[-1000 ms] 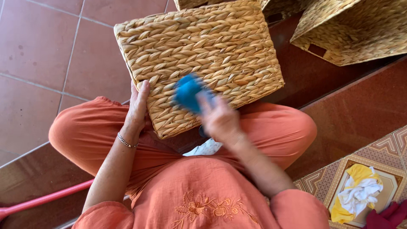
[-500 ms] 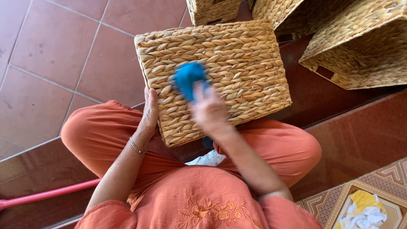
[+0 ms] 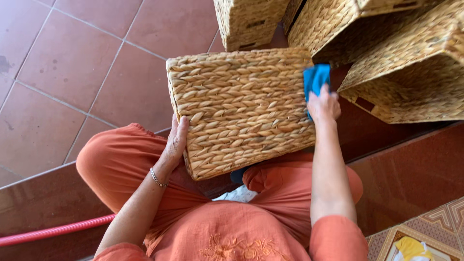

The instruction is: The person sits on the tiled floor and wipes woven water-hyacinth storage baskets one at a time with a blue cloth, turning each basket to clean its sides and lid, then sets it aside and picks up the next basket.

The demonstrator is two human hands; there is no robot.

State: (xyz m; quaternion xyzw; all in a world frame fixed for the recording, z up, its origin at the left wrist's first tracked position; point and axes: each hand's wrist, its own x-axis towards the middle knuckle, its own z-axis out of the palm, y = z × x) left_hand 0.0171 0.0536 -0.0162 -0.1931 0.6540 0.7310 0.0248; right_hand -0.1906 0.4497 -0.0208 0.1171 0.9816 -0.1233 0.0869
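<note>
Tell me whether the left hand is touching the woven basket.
Touching. The head view shows the left hand pressed flat against the side edge of the woven basket, fingers on the weave, no gap visible.

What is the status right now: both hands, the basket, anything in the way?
Left hand steadies woven basket on lap. Right hand presses blue cloth at its right edge. Other baskets crowd close on the right.
</note>
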